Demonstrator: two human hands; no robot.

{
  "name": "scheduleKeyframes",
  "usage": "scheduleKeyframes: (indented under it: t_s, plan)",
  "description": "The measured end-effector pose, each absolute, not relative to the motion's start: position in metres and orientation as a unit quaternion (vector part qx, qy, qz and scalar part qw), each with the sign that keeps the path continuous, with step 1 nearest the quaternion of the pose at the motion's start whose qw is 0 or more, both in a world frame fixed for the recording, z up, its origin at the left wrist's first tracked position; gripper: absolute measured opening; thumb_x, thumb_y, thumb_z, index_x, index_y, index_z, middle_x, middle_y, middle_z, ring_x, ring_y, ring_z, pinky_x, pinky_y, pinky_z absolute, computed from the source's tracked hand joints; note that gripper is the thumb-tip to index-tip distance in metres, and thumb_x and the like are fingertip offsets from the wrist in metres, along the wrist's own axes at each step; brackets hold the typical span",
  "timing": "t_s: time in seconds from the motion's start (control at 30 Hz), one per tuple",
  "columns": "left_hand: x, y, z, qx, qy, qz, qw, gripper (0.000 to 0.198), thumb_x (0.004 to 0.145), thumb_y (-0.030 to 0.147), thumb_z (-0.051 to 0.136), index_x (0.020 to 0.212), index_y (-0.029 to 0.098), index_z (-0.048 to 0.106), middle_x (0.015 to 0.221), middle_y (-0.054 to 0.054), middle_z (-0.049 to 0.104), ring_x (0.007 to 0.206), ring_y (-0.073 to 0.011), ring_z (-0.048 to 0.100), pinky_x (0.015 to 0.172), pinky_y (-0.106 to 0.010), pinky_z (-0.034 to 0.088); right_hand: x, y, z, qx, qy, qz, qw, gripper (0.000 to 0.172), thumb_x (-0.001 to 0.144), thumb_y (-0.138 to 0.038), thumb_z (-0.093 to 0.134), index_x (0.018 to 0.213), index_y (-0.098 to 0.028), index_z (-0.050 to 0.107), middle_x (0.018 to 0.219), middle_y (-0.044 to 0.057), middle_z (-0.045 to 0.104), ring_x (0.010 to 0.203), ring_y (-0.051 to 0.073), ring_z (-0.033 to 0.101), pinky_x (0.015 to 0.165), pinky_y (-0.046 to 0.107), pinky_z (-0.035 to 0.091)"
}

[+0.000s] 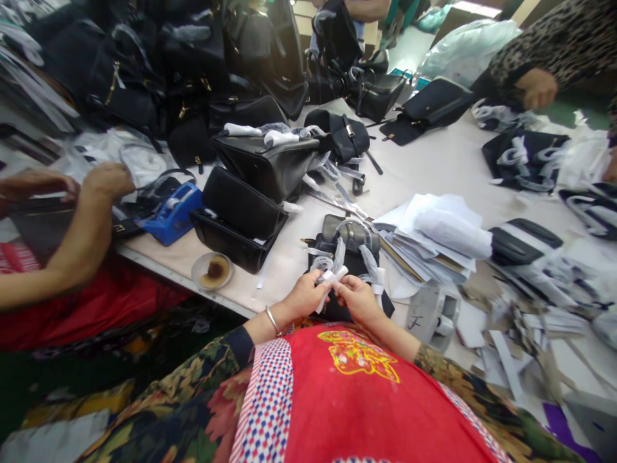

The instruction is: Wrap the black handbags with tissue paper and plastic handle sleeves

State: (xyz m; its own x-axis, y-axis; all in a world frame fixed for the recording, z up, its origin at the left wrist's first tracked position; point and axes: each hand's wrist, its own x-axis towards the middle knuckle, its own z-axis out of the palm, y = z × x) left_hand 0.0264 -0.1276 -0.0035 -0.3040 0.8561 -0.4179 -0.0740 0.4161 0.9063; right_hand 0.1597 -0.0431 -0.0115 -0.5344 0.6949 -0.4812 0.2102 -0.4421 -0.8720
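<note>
Head view: black bag near the frame's centre
Left hand: fingers nearly together, pinching white wrap
Right hand: fingertips pinched on it
Done: rightward strap looks covered
Left: held wrap seems unfinished

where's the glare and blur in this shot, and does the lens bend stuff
Head view: hazy glare at the top, over the stacked black bags; head view: softness and stretching toward the sides, as on the leopard-print sleeve; head view: the left hand and right hand look clearer; head view: deep shadow under the table edge at left.
</note>
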Motion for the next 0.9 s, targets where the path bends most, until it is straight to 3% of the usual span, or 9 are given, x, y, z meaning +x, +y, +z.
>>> scheduleKeyframes:
  t_s: [0.2,0.33,0.5,0.63,0.73,0.83,0.9]
  plan:
    - [0.024,-0.127,-0.002,0.203,0.595,0.526,0.573,0.033,0.083,0.042,0.066,0.1,0.014,0.06,0.066,0.001,0.062,0.05,-0.0095,0.055,0.045,-0.018,0.041,0.159,-0.037,-0.013,-0.451,-0.582,0.658,0.159,0.04,0.069,-0.055,0.078,0.067,-0.02,0.059,0.055,-0.002,0.058,0.05,0.011,0.047,0.049,0.025,0.034]
    - [0.02,-0.126,-0.003,0.152,0.541,0.558,0.61,0.039,0.079,0.044,0.071,0.099,0.013,0.058,0.07,0.0,0.063,0.05,-0.0077,0.054,0.045,-0.017,0.04,0.157,-0.034,-0.014,-0.41,-0.556,0.708,0.148,0.039,0.073,-0.055,0.074,0.066,-0.02,0.059,0.057,-0.002,0.059,0.049,0.011,0.047,0.049,0.025,0.035]
    - [0.013,-0.123,-0.002,0.135,0.498,0.575,0.636,0.045,0.075,0.045,0.075,0.099,0.012,0.056,0.071,0.0,0.062,0.051,-0.0075,0.055,0.046,-0.018,0.041,0.154,-0.032,-0.009,-0.365,-0.52,0.756,0.159,0.027,0.076,-0.043,0.072,0.071,-0.017,0.063,0.062,-0.001,0.061,0.052,0.009,0.047,0.052,0.023,0.036]
    - [0.015,-0.121,0.0,0.155,0.529,0.556,0.623,0.042,0.08,0.046,0.068,0.104,0.013,0.056,0.076,-0.002,0.064,0.055,-0.0098,0.058,0.052,-0.02,0.044,0.157,-0.037,-0.008,-0.377,-0.451,0.795,0.151,0.021,0.071,-0.033,0.072,0.083,-0.018,0.066,0.069,-0.001,0.063,0.054,0.009,0.047,0.051,0.022,0.036]
    - [0.018,-0.126,0.01,0.262,0.638,0.469,0.552,0.039,0.085,0.044,0.062,0.111,0.016,0.056,0.086,-0.006,0.068,0.067,-0.0172,0.065,0.061,-0.027,0.049,0.159,-0.04,-0.009,-0.388,-0.452,0.789,0.153,0.021,0.071,-0.034,0.071,0.082,-0.017,0.067,0.063,-0.002,0.059,0.053,0.009,0.045,0.05,0.022,0.034]
    - [0.02,-0.136,0.026,0.417,0.768,0.322,0.364,0.046,0.082,0.043,0.068,0.121,0.021,0.056,0.094,-0.009,0.069,0.085,-0.0266,0.068,0.075,-0.034,0.05,0.159,-0.04,-0.008,-0.403,-0.479,0.761,0.168,0.023,0.071,-0.035,0.069,0.084,-0.016,0.07,0.056,-0.004,0.054,0.051,0.01,0.042,0.05,0.023,0.033]
    - [0.021,-0.14,0.034,0.459,0.818,0.239,0.251,0.053,0.08,0.048,0.07,0.124,0.021,0.055,0.097,-0.012,0.067,0.094,-0.0312,0.066,0.083,-0.039,0.048,0.157,-0.038,-0.006,-0.414,-0.506,0.738,0.169,0.027,0.07,-0.033,0.067,0.091,-0.017,0.073,0.063,-0.002,0.061,0.055,0.011,0.047,0.053,0.024,0.037]
